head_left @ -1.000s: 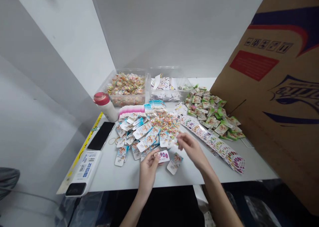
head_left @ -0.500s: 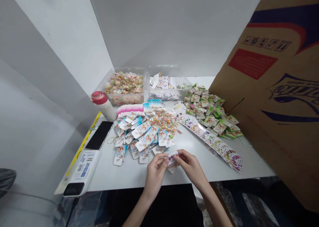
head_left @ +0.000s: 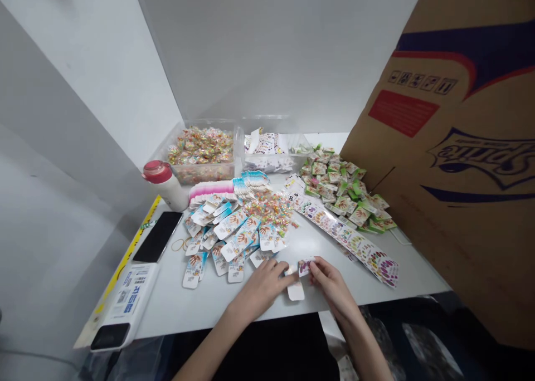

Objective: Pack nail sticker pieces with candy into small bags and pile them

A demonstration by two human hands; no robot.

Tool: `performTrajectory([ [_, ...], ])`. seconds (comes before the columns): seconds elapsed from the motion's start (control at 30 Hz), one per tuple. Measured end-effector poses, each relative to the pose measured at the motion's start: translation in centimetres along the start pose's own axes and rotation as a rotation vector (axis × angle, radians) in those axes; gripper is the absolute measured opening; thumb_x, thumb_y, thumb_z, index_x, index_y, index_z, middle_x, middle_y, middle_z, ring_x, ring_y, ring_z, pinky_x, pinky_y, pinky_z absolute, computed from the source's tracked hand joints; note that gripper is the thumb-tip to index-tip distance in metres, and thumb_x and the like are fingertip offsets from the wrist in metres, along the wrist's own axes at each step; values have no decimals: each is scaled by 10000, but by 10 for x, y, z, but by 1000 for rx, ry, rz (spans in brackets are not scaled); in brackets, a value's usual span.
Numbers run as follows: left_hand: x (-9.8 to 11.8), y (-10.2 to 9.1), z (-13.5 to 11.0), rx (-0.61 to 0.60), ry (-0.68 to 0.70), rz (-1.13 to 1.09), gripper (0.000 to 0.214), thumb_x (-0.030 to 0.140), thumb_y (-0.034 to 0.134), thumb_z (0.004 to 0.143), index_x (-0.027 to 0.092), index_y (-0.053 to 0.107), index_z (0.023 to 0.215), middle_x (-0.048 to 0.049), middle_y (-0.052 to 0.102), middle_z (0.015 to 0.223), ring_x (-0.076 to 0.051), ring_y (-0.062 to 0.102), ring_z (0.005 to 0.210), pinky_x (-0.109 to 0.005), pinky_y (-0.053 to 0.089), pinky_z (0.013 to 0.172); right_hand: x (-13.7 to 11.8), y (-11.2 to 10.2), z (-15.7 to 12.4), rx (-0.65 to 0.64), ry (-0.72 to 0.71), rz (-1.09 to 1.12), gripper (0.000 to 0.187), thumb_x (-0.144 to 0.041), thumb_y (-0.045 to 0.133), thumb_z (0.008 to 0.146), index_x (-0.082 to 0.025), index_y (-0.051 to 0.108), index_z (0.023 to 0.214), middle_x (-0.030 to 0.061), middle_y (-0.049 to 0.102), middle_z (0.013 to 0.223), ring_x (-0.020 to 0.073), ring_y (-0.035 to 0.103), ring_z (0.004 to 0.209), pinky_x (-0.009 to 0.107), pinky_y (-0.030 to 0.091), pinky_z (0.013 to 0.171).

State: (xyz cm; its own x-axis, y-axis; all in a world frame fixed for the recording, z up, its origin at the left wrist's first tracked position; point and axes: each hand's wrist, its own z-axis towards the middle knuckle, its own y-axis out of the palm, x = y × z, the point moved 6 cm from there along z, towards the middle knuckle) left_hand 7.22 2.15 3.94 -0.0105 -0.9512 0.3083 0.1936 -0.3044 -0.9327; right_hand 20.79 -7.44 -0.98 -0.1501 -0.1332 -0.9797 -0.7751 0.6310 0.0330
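Observation:
A small sticker sheet with purple nail shapes (head_left: 306, 267) is pinched between the thumb and fingers of my right hand (head_left: 332, 286), just above the table near its front edge. My left hand (head_left: 265, 283) reaches over a small pale card (head_left: 296, 292) that lies below the sheet. Its bent fingers are slightly apart and touch the card's upper left part, which they partly hide. Just beyond my left hand spreads a loose pile of small blue and white cards printed with a hand picture (head_left: 238, 242).
Candy-coloured small pieces (head_left: 270, 208) lie behind the cards. Long sticker strips (head_left: 346, 233) and green-and-white packets (head_left: 334, 180) lie to the right, beside a big carton (head_left: 418, 164). Two clear bins (head_left: 204, 172) stand behind. A bottle (head_left: 167, 186) and phone (head_left: 159, 236) are left.
My left hand has let go of the sticker sheet and moved down onto the pale card. My right hand keeps the sheet, now slightly farther right. The view has shifted a little.

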Motion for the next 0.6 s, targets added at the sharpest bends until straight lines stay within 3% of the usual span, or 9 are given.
performTrajectory([
  [0.1, -1, -1, 5, 74, -29, -45, 241, 279, 575, 903, 223, 606, 1135, -86, 610, 1116, -260, 541, 991, -398, 462, 873, 4, 2, 0, 15, 52, 133, 314, -472, 676, 810, -170, 644, 892, 2, 546, 731, 117, 434, 602, 243, 381, 580],
  [0.17, -4, -2, 4, 163, -114, -184, 213, 318, 506, 939, 189, 631, 1055, -98, 633, 1099, -267, 537, 1018, -409, 449, 901, 3, 1, 0, 42, 69, 226, 308, -462, 697, 794, -173, 654, 891, 7, 555, 738, 114, 436, 596, 239, 385, 568],
  [0.27, -15, 3, -6, 280, -387, -557, 299, 343, 386, 987, 174, 620, 1062, -82, 678, 954, -227, 601, 913, -349, 473, 842, -5, -2, -2, 91, 60, 328, 290, -451, 730, 764, -188, 657, 863, 23, 590, 795, 125, 481, 639, 247, 419, 605],
  [0.37, -19, 10, -18, 342, -634, -883, 355, 417, 422, 965, 175, 590, 1162, -65, 706, 899, -207, 649, 801, -301, 492, 748, -18, -2, -4, 121, 16, 271, 288, -468, 721, 762, -204, 657, 857, 31, 620, 825, 144, 511, 662, 268, 437, 632],
  [0.5, -11, 2, -23, 380, -645, -1105, 354, 437, 527, 908, 177, 653, 1114, -71, 728, 962, -230, 668, 868, -282, 499, 758, -41, 7, -6, 29, -64, -14, 291, -470, 668, 808, -186, 678, 871, 38, 630, 796, 151, 500, 653, 275, 419, 626],
  [0.6, -5, -10, -24, 385, -609, -1083, 328, 412, 503, 925, 192, 693, 1077, -55, 729, 940, -224, 657, 874, -273, 494, 773, -53, 15, -6, -90, -94, -186, 297, -459, 644, 828, -180, 681, 921, 46, 645, 826, 174, 545, 723, 289, 431, 674],
])
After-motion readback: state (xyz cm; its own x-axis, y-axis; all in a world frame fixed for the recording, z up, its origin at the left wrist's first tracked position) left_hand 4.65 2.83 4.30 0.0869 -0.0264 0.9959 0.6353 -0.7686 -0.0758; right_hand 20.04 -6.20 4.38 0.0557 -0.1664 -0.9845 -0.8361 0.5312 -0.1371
